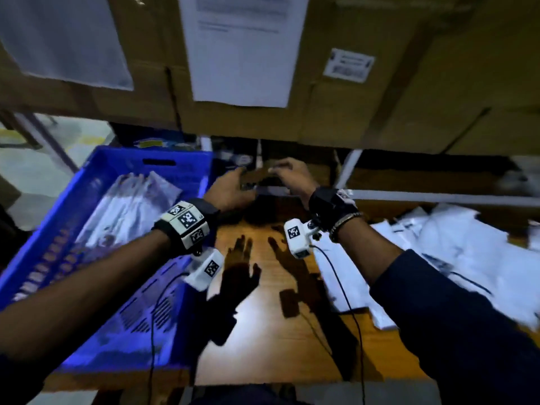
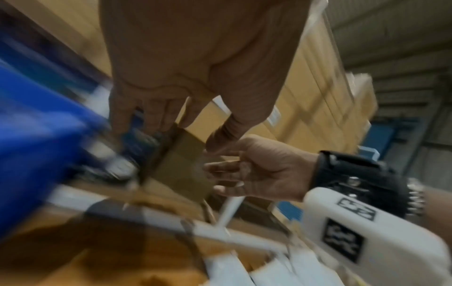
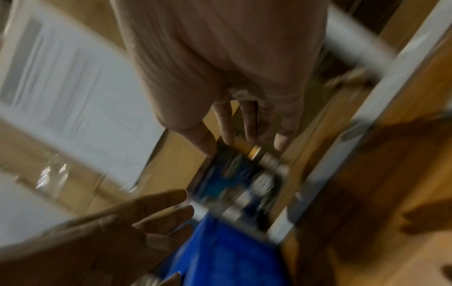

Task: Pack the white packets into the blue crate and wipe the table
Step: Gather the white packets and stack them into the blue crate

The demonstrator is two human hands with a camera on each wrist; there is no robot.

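The blue crate (image 1: 96, 168) stands at the left of the wooden table (image 1: 277, 331) with several white packets (image 1: 131, 206) inside. More white packets (image 1: 438, 252) lie heaped on the right. Both hands are raised at the back of the table, under the shelf. My left hand (image 1: 233, 185) has straight fingers beside a small brown cardboard piece (image 1: 255, 175). My right hand (image 1: 287, 176) reaches the same piece from the right. In the left wrist view its fingertips (image 2: 215, 168) touch the edge of that cardboard (image 2: 181, 174). I see no grip by either hand. Both wrist views are blurred.
Large cardboard cartons (image 1: 365, 118) with taped paper sheets (image 1: 242, 54) stand on a shelf above the table's back. A white rail (image 1: 438, 197) runs along the back edge. Dark blue items (image 3: 229, 174) lie behind the crate. Wrist camera cables hang over the table.
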